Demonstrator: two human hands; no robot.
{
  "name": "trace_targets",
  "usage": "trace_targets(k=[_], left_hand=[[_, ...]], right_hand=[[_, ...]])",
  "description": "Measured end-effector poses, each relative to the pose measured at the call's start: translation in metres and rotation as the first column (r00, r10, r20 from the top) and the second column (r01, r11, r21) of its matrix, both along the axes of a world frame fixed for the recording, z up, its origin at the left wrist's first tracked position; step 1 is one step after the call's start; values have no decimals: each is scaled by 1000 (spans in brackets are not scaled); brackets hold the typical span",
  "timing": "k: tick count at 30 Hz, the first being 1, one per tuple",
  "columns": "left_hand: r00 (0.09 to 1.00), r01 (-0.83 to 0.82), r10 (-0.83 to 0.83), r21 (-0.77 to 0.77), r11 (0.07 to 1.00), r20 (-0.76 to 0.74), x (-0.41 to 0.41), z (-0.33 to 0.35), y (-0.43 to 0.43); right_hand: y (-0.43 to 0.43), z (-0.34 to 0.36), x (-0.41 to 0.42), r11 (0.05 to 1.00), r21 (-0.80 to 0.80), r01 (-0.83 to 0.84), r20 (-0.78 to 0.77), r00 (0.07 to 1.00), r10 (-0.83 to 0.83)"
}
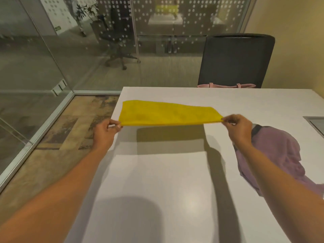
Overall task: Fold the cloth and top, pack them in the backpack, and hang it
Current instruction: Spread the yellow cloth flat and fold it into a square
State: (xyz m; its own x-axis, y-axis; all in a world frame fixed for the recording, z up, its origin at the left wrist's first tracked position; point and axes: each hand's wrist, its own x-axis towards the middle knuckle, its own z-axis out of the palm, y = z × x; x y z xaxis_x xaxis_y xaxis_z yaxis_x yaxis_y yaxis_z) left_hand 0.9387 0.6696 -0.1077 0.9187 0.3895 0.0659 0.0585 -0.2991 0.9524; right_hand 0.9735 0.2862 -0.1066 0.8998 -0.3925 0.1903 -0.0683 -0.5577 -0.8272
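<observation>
The left hand and right hand each pinch a corner of the yellow cloth, stretched just above the white table, apparently mid-fold. The purple top lies crumpled alongside. The pink backpack on the chair is not yet packed.

Yellow cloth taut above table

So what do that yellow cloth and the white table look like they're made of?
The yellow cloth looks like thin, soft fabric with a matte finish: it shows no shine and its far edge runs wavy. The table looks like hard, smooth laminate or painted board, slightly glossy: it carries a soft light reflection and crisp shadows. Which of the two, I cannot tell.
</observation>
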Motion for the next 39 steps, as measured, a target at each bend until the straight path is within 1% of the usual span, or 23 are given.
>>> trace_targets(k=[3,5,7,9,12,15,18,19,21,23,25,27,29,31,33,34,36,38,39], left_hand=[[982,112,-99,73,991,-160,-27,-43,3],[953,185,-142,141,973,-269,-45,-70,4],[921,230,-151,190,954,-358,-62,-89,5],[916,257,-159,235,937,-367,-72,-99,5],[909,322,-205,299,899,-362,-78,-100,6],[885,389,-235,361,847,-402,-78,-101,12],[883,351,-181,353,867,-433,-79,-94,11],[896,321,-150,377,869,-419,-77,-93,10],[930,257,-86,462,849,-358,-68,-87,2],[955,210,-63,509,835,-291,-56,-81,-12],[963,228,-109,533,815,-245,-44,-79,-31],[962,265,-179,536,802,-208,-33,-82,-54],[949,314,-250,536,784,-191,-26,-90,-77],[926,376,-325,551,745,-193,-19,-102,-95],[917,388,-364,590,708,-166,-10,-116,-108],[906,413,-376,597,688,-194,-7,-120,-113],[883,466,-370,633,618,-288,-6,-128,-121],[875,483,-315,682,549,-367,-9,-138,-123],[876,482,-289,715,506,-386,-12,-141,-123]], right_hand=[[-6,-44,-31,991,-102,-87,-172,983,68],[-10,-71,-50,977,-140,-159,-302,947,111],[-12,-91,-65,961,-165,-223,-403,904,141],[-11,-100,-75,943,-208,-259,-453,880,141],[-11,-103,-80,917,-264,-299,-478,866,145],[-13,-103,-82,857,-370,-359,-534,837,120],[-10,-95,-81,835,-460,-302,-510,860,30],[-7,-93,-78,827,-484,-285,-490,872,13],[1,-89,-70,819,-505,-273,-447,894,22],[16,-83,-60,825,-490,-281,-400,914,73],[38,-79,-50,817,-481,-317,-332,929,165],[64,-78,-42,807,-462,-368,-271,925,267],[89,-84,-33,789,-430,-440,-259,897,359],[111,-94,-26,753,-414,-511,-265,859,438],[130,-105,-19,745,-386,-544,-251,839,483],[138,-110,-17,754,-367,-545,-251,838,484],[148,-122,-17,761,-341,-552,-285,832,476],[152,-134,-22,739,-341,-582,-349,808,475],[152,-140,-26,720,-369,-588,-368,803,468]])
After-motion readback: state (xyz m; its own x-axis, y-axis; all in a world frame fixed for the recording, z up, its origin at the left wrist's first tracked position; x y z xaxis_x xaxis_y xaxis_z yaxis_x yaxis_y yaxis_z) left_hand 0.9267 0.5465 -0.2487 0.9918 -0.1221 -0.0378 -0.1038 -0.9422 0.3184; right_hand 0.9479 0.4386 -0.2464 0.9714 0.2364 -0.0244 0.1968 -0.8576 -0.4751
